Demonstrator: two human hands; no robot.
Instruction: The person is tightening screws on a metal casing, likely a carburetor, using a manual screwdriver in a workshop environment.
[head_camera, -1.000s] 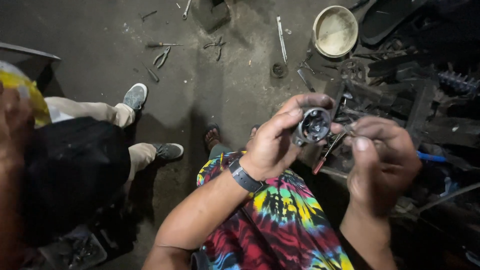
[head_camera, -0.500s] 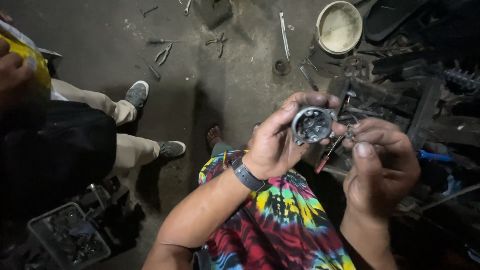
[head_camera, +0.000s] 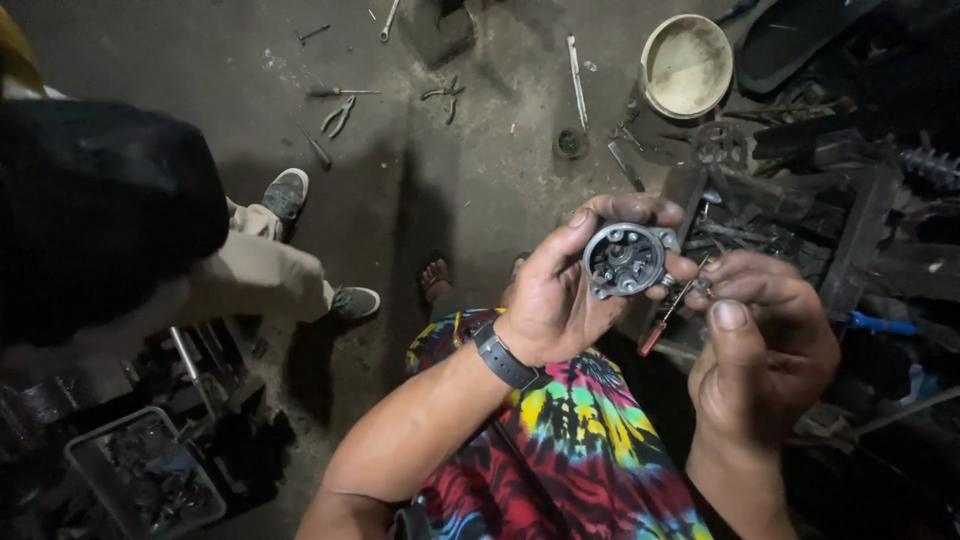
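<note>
My left hand (head_camera: 565, 285) grips a round grey metal housing (head_camera: 625, 260) with small holes and parts inside its open face, held up in front of me. A dark watch sits on that wrist. My right hand (head_camera: 765, 345) is just to the right of the housing, fingers pinched on a thin screwdriver with a red handle (head_camera: 665, 320), whose tip points up beside the housing. Below both hands is my tie-dye shirt (head_camera: 575, 450).
Another person in a dark top and beige trousers (head_camera: 250, 280) stands at the left. Pliers (head_camera: 338, 115) and other hand tools lie on the concrete floor. A cream bucket (head_camera: 686, 62) stands at top right by dark scrap metal. A tray of parts (head_camera: 145, 475) is bottom left.
The view has shifted; the person at the left has come closer and the yellow object they held has left the frame. My hands and the housing stay much the same.
</note>
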